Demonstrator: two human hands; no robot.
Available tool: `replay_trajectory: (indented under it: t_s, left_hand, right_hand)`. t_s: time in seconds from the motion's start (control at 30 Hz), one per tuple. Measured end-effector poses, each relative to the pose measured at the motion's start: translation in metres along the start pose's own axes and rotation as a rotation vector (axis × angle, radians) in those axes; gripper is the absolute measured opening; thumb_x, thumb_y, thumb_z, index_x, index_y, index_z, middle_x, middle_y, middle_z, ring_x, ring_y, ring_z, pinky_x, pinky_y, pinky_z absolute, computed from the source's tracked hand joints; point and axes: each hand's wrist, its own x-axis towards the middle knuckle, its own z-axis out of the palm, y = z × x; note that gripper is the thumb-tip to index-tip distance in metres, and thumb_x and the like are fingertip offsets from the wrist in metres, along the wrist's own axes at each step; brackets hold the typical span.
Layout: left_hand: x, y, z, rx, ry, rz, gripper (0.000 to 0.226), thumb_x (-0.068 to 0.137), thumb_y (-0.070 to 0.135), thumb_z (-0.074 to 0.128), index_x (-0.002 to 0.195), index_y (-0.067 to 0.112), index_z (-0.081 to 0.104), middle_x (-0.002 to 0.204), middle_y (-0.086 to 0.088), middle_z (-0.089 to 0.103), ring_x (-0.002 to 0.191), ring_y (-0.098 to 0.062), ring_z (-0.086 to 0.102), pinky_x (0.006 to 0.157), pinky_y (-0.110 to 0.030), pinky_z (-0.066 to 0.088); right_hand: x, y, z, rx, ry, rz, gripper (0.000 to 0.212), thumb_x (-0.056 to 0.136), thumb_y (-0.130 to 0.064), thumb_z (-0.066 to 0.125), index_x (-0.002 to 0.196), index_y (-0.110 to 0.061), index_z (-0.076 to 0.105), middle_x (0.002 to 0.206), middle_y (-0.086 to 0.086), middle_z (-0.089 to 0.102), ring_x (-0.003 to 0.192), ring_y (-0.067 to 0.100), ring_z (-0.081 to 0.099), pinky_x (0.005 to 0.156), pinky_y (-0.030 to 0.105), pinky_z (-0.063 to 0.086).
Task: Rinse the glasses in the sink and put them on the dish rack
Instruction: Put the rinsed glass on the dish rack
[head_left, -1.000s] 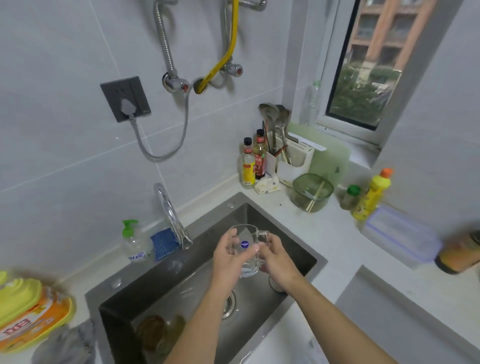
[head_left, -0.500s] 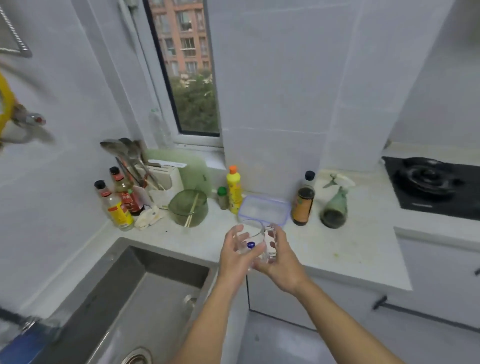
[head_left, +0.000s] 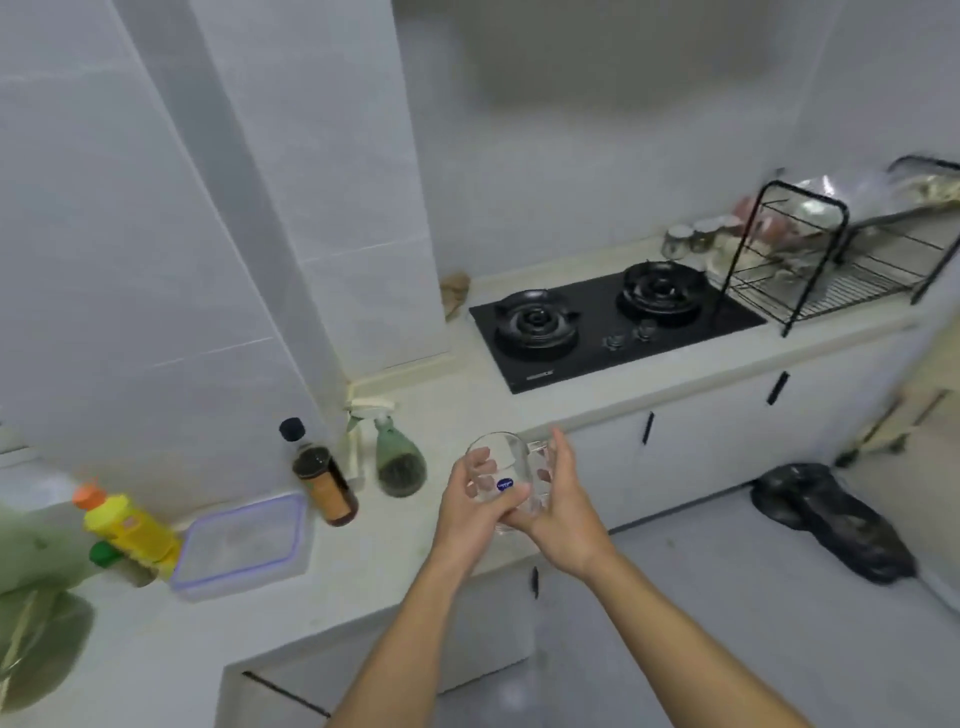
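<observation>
The left hand (head_left: 467, 512) wrapped round the upright glass (head_left: 501, 467) above the counter (head_left: 447, 400) edge, and the right hand (head_left: 563, 514) clasped its three o'clock side. The dish rack (head_left: 831, 270) stood well apart at two o'clock, beyond the stove (head_left: 613, 325).

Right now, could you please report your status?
Left hand and right hand hold glass. Dish rack far right, not reached. Stove lies between.

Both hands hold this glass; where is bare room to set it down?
Bare counter between the spray bottle and the hob; the dish rack front shelf looks free. Crowded: left, around the plastic box and yellow bottle.
</observation>
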Motion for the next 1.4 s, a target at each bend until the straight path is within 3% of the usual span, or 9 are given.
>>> replay_trajectory:
  t_s: [0.17,0.3,0.5,0.67,0.83,0.93,1.03,1.23,1.4]
  left_hand:
    - [0.05,0.017,0.088,0.051,-0.249,-0.001,0.066,0.08,0.015,0.089,0.135,0.028,0.055,0.13,0.004,0.064,0.121,-0.014,0.062,0.082,-0.025,0.053]
    - [0.094,0.032,0.158,0.052,-0.411,0.024,0.063,0.08,0.008,0.087,0.132,0.021,0.054,0.122,0.0,0.068,0.107,-0.01,0.069,0.071,-0.018,0.056]
    - [0.143,0.044,0.256,0.114,-0.587,0.047,0.065,0.075,0.016,0.092,0.127,0.025,0.055,0.121,-0.002,0.067,0.109,-0.018,0.07,0.069,-0.021,0.055]
    - [0.169,0.05,0.33,0.167,-0.726,0.055,0.067,0.075,0.019,0.093,0.126,0.033,0.052,0.125,0.003,0.064,0.115,-0.015,0.065,0.081,-0.028,0.058]
    - [0.189,0.051,0.41,0.182,-0.838,0.058,0.077,0.079,0.018,0.09,0.145,0.026,0.05,0.129,0.007,0.062,0.124,-0.016,0.06,0.083,-0.023,0.052]
    - [0.2,0.052,0.46,0.169,-0.846,0.059,0.078,0.082,0.016,0.088,0.148,0.025,0.048,0.136,0.002,0.061,0.128,-0.018,0.058,0.08,-0.02,0.052]
    - [0.211,0.059,0.512,0.153,-0.816,0.06,0.073,0.083,0.015,0.087,0.145,0.024,0.05,0.135,0.002,0.061,0.126,-0.017,0.057,0.075,-0.017,0.049]
    - [0.235,0.075,0.62,0.144,-0.724,0.027,0.071,0.08,0.016,0.089,0.141,0.025,0.054,0.132,0.003,0.062,0.125,-0.018,0.058,0.073,-0.021,0.05]
    - [0.267,0.073,0.695,0.143,-0.562,-0.053,0.072,0.075,0.024,0.093,0.136,0.023,0.054,0.132,-0.003,0.062,0.119,-0.021,0.062,0.084,-0.032,0.055]
  right_hand:
    - [0.021,0.02,-0.084,-0.04,0.198,0.087,0.102,0.078,-0.031,0.086,0.149,-0.036,0.013,0.153,-0.007,0.035,0.143,0.01,0.032,0.113,0.032,0.037]
    - [0.05,0.034,-0.151,-0.072,0.345,0.128,0.108,0.069,-0.04,0.088,0.148,-0.04,0.015,0.153,-0.008,0.037,0.137,0.012,0.042,0.114,0.037,0.041]
    - [0.07,0.05,-0.229,-0.035,0.545,0.179,0.12,0.066,-0.044,0.088,0.158,-0.034,0.011,0.164,-0.01,0.023,0.151,0.012,0.026,0.122,0.039,0.033]
    - [0.078,0.066,-0.288,-0.069,0.715,0.245,0.114,0.06,-0.048,0.09,0.15,-0.031,0.023,0.14,-0.005,0.045,0.13,0.015,0.048,0.11,0.038,0.046]
    - [0.083,0.085,-0.362,-0.071,0.788,0.231,0.077,0.069,-0.042,0.09,0.126,-0.041,0.037,0.113,-0.002,0.054,0.105,0.017,0.058,0.092,0.03,0.053]
    - [0.095,0.099,-0.411,-0.088,0.783,0.241,0.086,0.072,-0.041,0.09,0.137,-0.033,0.034,0.115,0.0,0.053,0.107,0.018,0.058,0.093,0.033,0.054]
    - [0.109,0.11,-0.466,-0.067,0.76,0.235,0.096,0.072,-0.045,0.087,0.145,-0.036,0.028,0.125,-0.003,0.053,0.117,0.013,0.057,0.099,0.036,0.053]
    - [0.139,0.126,-0.574,-0.001,0.737,0.184,0.091,0.068,-0.05,0.088,0.134,-0.039,0.028,0.133,-0.004,0.052,0.123,0.012,0.057,0.104,0.041,0.054]
    - [0.175,0.151,-0.643,-0.136,0.722,0.192,0.06,0.083,-0.042,0.082,0.119,-0.031,0.036,0.125,-0.004,0.058,0.119,0.016,0.062,0.099,0.039,0.055]
